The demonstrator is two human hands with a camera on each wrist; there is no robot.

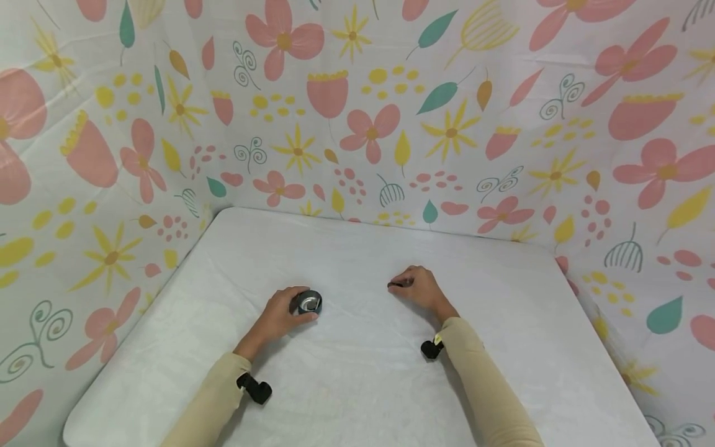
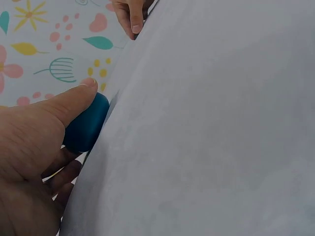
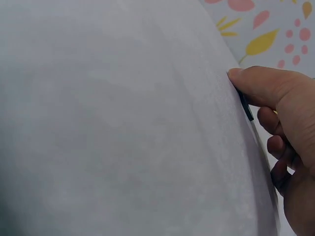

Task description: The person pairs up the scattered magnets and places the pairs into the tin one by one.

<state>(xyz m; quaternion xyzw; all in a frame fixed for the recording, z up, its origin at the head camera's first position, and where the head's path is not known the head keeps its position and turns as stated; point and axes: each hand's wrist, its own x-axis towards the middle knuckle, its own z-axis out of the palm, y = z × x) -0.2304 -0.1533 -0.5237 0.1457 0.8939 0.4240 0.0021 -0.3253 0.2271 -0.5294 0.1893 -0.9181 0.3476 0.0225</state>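
Note:
A small round container [image 1: 311,303] stands on the white-covered table, its top showing a shiny metal inside with a dark patch. My left hand [image 1: 281,313] grips it from the left, fingers and thumb round its side. In the left wrist view the teal outer wall of the container [image 2: 87,127] shows beside the thumb. Over to the right, my right hand [image 1: 422,289] pinches a small, thin, dark flat piece [image 1: 395,284] close to the table surface. That dark piece [image 3: 245,105] is mostly hidden under the thumb in the right wrist view, so its kind is unclear.
The table [image 1: 346,379] has a white, slightly wrinkled cloth and rounded corners. A flower-patterned curtain [image 1: 371,74] stands along its back and both sides. Each forearm carries a black wrist camera [image 1: 258,391] on its sleeve.

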